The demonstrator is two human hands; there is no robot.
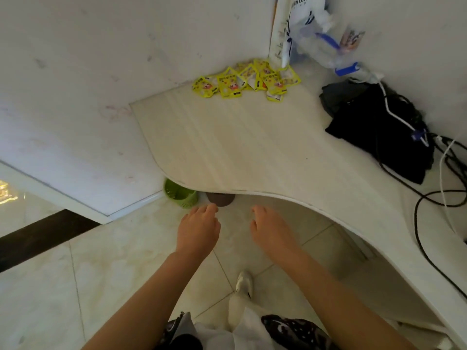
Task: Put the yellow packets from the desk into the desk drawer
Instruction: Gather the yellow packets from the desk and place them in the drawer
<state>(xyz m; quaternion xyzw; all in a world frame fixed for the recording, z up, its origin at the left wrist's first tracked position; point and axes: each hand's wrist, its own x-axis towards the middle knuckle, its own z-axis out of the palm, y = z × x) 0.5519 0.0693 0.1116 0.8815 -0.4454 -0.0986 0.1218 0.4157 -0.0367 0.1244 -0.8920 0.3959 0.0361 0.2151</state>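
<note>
Packets (pixel 246 80) heaped at table's (pixel 252 147) far corner against the wall. Bag (pixel 379 127) and cables (pixel 434 188) to their right. Basket (pixel 180 193) on floor under the table's left edge, beyond my fingers (pixel 211 209).

Hidden or cut off at the desk

The desk (pixel 252 147) edge covers part of the green basket (pixel 180 194) and a brown object (pixel 221 199); the coffee bag (pixel 298 26) runs off the top; packet (pixel 246 80) print is illegible.

desk (pixel 252 147) — yellow packets (pixel 249 79) at back corner | black bag (pixel 379 127), cables (pixel 429 198) — right side
</note>
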